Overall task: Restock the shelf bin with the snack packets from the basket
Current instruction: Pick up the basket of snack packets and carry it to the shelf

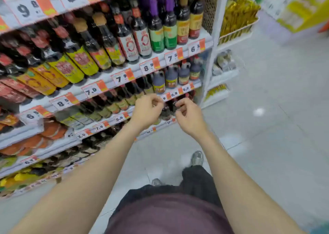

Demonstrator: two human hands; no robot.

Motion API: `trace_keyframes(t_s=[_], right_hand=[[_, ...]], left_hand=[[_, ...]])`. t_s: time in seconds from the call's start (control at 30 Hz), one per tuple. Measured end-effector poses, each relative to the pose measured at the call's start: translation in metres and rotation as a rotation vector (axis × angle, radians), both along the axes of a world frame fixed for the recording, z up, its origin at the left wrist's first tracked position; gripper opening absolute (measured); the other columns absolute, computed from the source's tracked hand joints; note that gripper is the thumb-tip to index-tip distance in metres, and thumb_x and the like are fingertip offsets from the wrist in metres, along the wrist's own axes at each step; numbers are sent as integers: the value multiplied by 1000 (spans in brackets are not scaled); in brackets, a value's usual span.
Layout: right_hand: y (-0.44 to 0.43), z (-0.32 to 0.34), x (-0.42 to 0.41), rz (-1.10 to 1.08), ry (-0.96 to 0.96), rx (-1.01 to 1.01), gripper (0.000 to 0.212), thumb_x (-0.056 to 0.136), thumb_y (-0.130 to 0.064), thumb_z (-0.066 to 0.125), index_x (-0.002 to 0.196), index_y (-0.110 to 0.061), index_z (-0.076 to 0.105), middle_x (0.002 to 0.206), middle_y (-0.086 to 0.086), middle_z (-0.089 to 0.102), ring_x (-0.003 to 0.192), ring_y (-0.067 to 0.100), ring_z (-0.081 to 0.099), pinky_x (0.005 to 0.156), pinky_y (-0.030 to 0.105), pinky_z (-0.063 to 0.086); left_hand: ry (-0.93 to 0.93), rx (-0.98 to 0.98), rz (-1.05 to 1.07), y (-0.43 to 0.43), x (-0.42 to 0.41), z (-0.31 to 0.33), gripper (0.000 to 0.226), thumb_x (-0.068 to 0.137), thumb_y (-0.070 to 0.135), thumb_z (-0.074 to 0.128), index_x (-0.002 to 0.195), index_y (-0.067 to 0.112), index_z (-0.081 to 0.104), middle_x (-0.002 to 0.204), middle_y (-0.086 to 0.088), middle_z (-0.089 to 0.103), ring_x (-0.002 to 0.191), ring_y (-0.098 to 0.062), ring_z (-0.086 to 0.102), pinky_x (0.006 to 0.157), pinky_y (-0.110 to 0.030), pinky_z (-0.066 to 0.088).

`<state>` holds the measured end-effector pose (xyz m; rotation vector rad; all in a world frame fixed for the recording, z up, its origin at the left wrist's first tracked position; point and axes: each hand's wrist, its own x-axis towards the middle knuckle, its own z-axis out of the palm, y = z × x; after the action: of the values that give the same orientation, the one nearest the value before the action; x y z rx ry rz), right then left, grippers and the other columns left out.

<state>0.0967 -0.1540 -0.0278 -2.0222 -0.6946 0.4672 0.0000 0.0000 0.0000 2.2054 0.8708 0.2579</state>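
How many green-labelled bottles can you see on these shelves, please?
2. The left green-labelled bottle and the right green-labelled bottle stand side by side near the right end of the upper shelf, both purple-capped. More may be hidden behind them.
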Motion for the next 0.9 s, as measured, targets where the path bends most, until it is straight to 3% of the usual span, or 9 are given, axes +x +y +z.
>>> trace_keyframes(t_s=[0.07, 0.17, 0.27, 0.33, 0.47, 0.53, 0.63, 0.8, 0.9], right_hand=[[-27, -14, 21, 7, -15, -82, 24, 87, -20, 56, 109, -19, 66, 69, -12, 61, 74, 19, 65, 80, 41, 54], [-78, -44, 54, 11, -22, -236, 32, 88, -24, 51, 118, -21, 62, 67, -11, 58, 78, 28, 64, 81, 44, 53], [-125, -73, 92, -5, -2, -379, 36, 88, -25, 47, 122, -25, 55, 78, 1, 66, 86, 33, 64, 81, 47, 55], [-156, -91, 125, -51, 47, -420, 35, 88, -22, 47, 123, -25, 55, 78, -1, 61, 91, 32, 64, 78, 45, 55], [-211, -99, 196, -245, 229, -361, 29, 91, -17, 52, 119, -19, 61, 69, -10, 59, 85, 23, 61, 78, 37, 53], [-238, -98, 232, -392, 392, -302, 24, 91, -18, 56, 113, -18, 64, 76, -5, 67, 89, 21, 64, 78, 33, 52], [-277, -91, 282, -607, 588, -181, 14, 94, -23, 57, 103, -17, 67, 78, 6, 76, 79, 18, 68, 64, 24, 47], [-324, -80, 380, -766, 619, -176, 16, 96, -23, 52, 97, -13, 65, 78, 14, 75, 74, 20, 67, 58, 24, 46], [-335, -85, 466, -753, 586, -204, 13, 96, -24, 52, 100, -20, 64, 83, 4, 74, 86, 20, 70, 64, 26, 47]], left_hand=[[34, -81, -66, -22, 26, -13, 15, 92, 10, 63, 92, 13, 77, 70, 12, 68, 60, 9, 59, 59, -8, 39], [146, -103, -239, -55, 71, -37, 16, 90, 12, 62, 91, 15, 77, 69, 16, 66, 64, 8, 61, 67, -23, 45], [242, -54, -386, -86, 131, -50, 18, 84, 29, 56, 87, 25, 74, 76, 8, 72, 75, -11, 69, 74, -32, 54], [302, -7, -492, -110, 179, -59, 25, 83, 33, 53, 90, 21, 73, 79, 4, 73, 81, -22, 69, 72, -33, 51], [462, 101, -707, -156, 281, -72, 18, 93, 27, 61, 107, 19, 70, 89, -1, 71, 90, -27, 65, 75, -32, 45], [565, 106, -841, -176, 336, -77, 25, 97, 30, 60, 119, 19, 65, 107, -5, 72, 101, -30, 65, 85, -35, 49], [635, 94, -1004, -212, 413, -77, 31, 102, 32, 58, 129, 17, 61, 110, -5, 64, 107, -28, 61, 89, -33, 44], [588, -35, -1062, -255, 530, -73, 28, 102, 33, 58, 126, 20, 63, 102, -2, 68, 98, -25, 62, 82, -33, 49], [493, -64, -1039, -267, 616, -78, 26, 101, 28, 57, 124, 20, 65, 95, 2, 67, 98, -24, 65, 81, -33, 51]])
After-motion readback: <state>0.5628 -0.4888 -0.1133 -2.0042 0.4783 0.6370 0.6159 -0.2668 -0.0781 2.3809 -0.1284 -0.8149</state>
